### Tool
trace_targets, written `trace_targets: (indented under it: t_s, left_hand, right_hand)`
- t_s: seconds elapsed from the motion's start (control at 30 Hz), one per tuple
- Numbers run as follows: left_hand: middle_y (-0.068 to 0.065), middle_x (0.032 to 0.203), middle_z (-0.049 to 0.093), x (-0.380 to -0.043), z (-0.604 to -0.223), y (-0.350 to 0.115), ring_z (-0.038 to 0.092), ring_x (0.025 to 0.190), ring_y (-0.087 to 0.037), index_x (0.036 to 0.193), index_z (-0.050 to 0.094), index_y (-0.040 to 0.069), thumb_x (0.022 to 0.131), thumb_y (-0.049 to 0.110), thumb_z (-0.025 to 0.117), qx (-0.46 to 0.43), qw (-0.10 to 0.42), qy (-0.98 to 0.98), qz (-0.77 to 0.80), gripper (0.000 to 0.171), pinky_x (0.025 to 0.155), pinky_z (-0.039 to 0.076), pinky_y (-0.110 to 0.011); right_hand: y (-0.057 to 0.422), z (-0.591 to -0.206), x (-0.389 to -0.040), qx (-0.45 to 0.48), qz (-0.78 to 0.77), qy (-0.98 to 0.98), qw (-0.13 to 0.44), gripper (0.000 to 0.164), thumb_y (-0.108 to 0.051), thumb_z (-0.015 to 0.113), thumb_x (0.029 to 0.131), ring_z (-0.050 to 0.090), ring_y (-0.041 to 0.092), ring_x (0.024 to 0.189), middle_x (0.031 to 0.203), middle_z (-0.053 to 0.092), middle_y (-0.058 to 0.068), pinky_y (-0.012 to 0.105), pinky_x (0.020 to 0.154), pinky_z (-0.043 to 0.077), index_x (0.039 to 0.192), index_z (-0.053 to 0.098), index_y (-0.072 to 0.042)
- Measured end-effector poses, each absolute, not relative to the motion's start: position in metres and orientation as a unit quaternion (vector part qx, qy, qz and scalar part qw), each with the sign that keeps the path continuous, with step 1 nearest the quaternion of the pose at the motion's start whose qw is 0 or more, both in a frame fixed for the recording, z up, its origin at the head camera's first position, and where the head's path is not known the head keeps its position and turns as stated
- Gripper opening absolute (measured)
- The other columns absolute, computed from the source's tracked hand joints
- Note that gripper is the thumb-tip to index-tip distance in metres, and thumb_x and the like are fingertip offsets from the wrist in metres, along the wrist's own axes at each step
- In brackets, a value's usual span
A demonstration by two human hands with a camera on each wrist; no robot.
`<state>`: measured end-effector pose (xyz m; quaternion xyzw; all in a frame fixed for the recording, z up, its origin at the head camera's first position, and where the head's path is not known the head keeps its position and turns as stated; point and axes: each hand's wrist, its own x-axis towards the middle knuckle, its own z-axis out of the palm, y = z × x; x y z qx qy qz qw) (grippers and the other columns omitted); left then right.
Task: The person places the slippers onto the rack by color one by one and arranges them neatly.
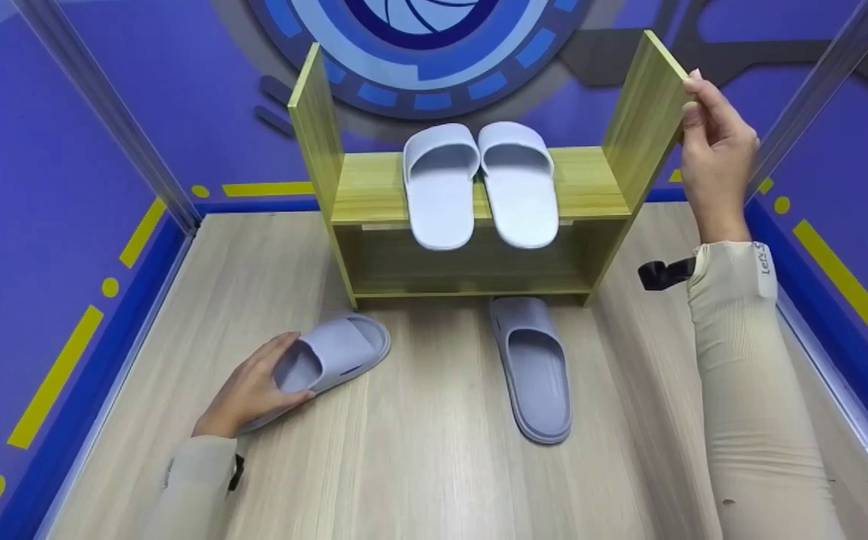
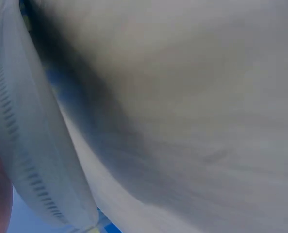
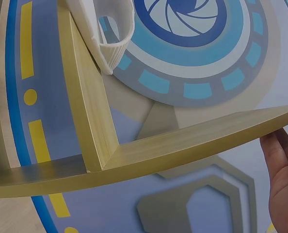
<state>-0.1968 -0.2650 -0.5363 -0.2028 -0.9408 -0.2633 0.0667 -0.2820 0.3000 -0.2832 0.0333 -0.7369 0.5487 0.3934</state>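
My left hand (image 1: 257,386) grips a grey slide slipper (image 1: 343,346) by its heel end, the thumb on the near side and the fingers across the far side. Its toe points up and right, toward the shelf's left foot. In the left wrist view the edge of this slipper (image 2: 32,121) shows close up, tilted. At the upper right, my right hand (image 1: 719,154) pinches the top front edge of the wooden shoe rack's right side panel (image 1: 642,124). The right wrist view shows part of that hand (image 3: 284,179) at the panel's end.
Two white slippers (image 1: 441,206) stand side by side on the rack's upper shelf (image 1: 370,187), overhanging its front edge. A second grey slipper (image 1: 539,379) lies on the wood-patterned floor (image 1: 418,420), its toe at the rack's lower front. Blue patterned walls (image 1: 51,187) enclose the sides and back.
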Motion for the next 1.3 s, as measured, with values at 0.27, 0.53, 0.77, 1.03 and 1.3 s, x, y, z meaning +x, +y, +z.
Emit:
trace_targets:
  t_s: [0.27,0.53,0.77,1.03,1.3]
  left_hand:
    - [-0.013,0.143,0.050,-0.196,-0.529,-0.240,0.048,0.131,-0.031,0.144,0.045,0.010,0.064,0.041,0.087,-0.232,0.067,-0.934,-0.263,0.095,0.105,0.042,-0.048]
    - [-0.015,0.141,0.051,-0.196,-0.529,-0.219,0.050,0.129,-0.032,0.143,0.045,0.010,0.064,0.044,0.086,-0.242,0.084,-0.930,-0.263,0.095,0.103,0.044,-0.049]
    - [-0.016,0.142,0.050,-0.192,-0.528,-0.202,0.050,0.129,-0.033,0.145,0.044,0.011,0.065,0.047,0.085,-0.229,0.083,-0.932,-0.269,0.097,0.103,0.044,-0.050]
    - [-0.018,0.139,0.052,-0.190,-0.525,-0.179,0.052,0.126,-0.034,0.144,0.043,0.008,0.064,0.045,0.086,-0.225,0.124,-0.925,-0.281,0.098,0.101,0.046,-0.050]
    - [-0.017,0.141,0.051,-0.193,-0.523,-0.156,0.050,0.129,-0.033,0.144,0.043,0.005,0.065,0.048,0.085,-0.202,0.153,-0.925,-0.284,0.100,0.100,0.046,-0.049]
  right_hand:
    - [0.304,-0.287,-0.287,0.034,0.546,-0.737,0.397,0.026,-0.018,0.059,0.093,0.050,0.001,0.064,0.133,0.060,0.003,0.015,0.063,0.038,0.117,0.071,-0.015]
    - [0.302,-0.284,-0.285,0.031,0.554,-0.731,0.397,0.025,-0.016,0.060,0.092,0.060,0.001,0.081,0.132,0.061,0.003,0.014,0.065,0.041,0.115,0.071,-0.014]
    - [0.299,-0.283,-0.283,0.033,0.557,-0.731,0.393,0.026,-0.016,0.060,0.092,0.063,0.003,0.087,0.133,0.060,0.004,0.014,0.064,0.042,0.115,0.071,-0.014]
    - [0.304,-0.286,-0.286,0.024,0.546,-0.737,0.398,0.026,-0.018,0.059,0.092,0.058,0.003,0.077,0.132,0.061,0.001,0.015,0.063,0.040,0.116,0.071,-0.016]
    - [0.303,-0.285,-0.288,0.036,0.548,-0.730,0.406,0.025,-0.014,0.061,0.092,0.061,0.006,0.115,0.130,0.062,0.005,0.011,0.079,0.046,0.115,0.071,-0.013]
